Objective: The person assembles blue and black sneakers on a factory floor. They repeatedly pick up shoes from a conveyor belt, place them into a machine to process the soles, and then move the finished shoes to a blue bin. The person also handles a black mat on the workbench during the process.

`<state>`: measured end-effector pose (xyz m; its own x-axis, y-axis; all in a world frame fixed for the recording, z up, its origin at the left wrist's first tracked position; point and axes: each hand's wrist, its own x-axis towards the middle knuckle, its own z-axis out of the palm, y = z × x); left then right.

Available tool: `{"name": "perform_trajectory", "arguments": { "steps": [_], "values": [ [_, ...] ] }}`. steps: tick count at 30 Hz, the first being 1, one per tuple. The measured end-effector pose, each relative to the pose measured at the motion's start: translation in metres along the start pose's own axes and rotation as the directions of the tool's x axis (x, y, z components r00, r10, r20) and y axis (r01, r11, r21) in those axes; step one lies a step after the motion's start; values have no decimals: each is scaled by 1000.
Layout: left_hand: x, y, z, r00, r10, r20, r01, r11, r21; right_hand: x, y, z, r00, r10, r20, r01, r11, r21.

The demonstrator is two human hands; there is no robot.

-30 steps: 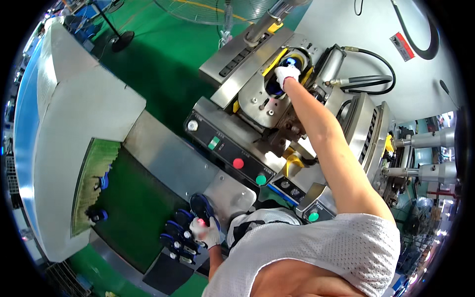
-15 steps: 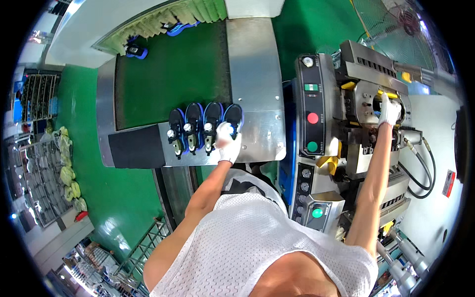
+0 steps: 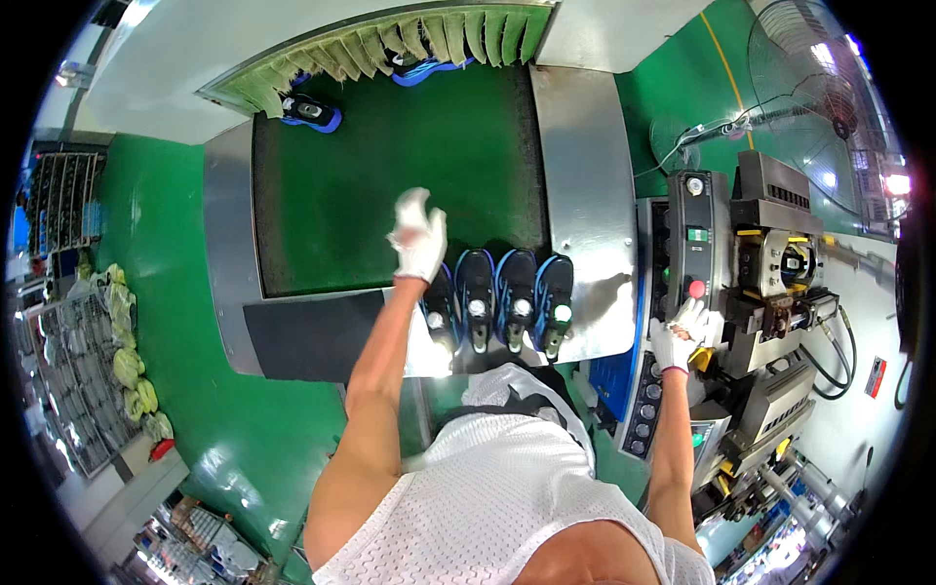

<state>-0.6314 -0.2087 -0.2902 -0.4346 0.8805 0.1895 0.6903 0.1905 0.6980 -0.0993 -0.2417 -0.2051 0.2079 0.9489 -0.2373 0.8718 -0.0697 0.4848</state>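
The green conveyor belt (image 3: 390,185) lies broad and mostly bare, framed by a steel rim (image 3: 585,175); open belt spreads from 9 to 1 o'clock of the left hand (image 3: 417,237); that hand, in a white glove, is raised over the belt's near edge with fingers loosely spread, clamped on nothing, just above the leftmost shoe; four dark shoes with blue trim (image 3: 499,300) stand side by side on the near edge, touching one another, toes toward the belt; at 11 o'clock, far up the belt, another blue shoe (image 3: 310,111) sits under a fringe of pale curtain strips (image 3: 390,49); the right hand (image 3: 682,331), also gloved, rests well apart at 3 o'clock, fingers flat against the grey control panel (image 3: 694,253) beside a red button (image 3: 696,289); beyond it a metal press (image 3: 785,263) crowds the right edge; glossy green floor (image 3: 185,390) opens at 8 o'clock.
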Motion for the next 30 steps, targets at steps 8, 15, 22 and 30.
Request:
{"name": "perform_trajectory", "arguments": {
  "steps": [8,15,22,30],
  "values": [
    [192,-169,-64,984,64,-167,-5,943,333,-58,-148,-30,925,-234,298,-132,538,832],
    [304,-251,-85,979,-199,32,177,926,333,-16,-239,-73,939,-304,-160,314,569,760],
    [281,-260,-70,995,55,-84,-12,898,441,11,-348,-99,765,-631,132,508,717,477],
    [183,-204,-54,993,92,74,-115,897,428,-31,-325,-52,864,-489,-120,393,506,768]
  ]
}}
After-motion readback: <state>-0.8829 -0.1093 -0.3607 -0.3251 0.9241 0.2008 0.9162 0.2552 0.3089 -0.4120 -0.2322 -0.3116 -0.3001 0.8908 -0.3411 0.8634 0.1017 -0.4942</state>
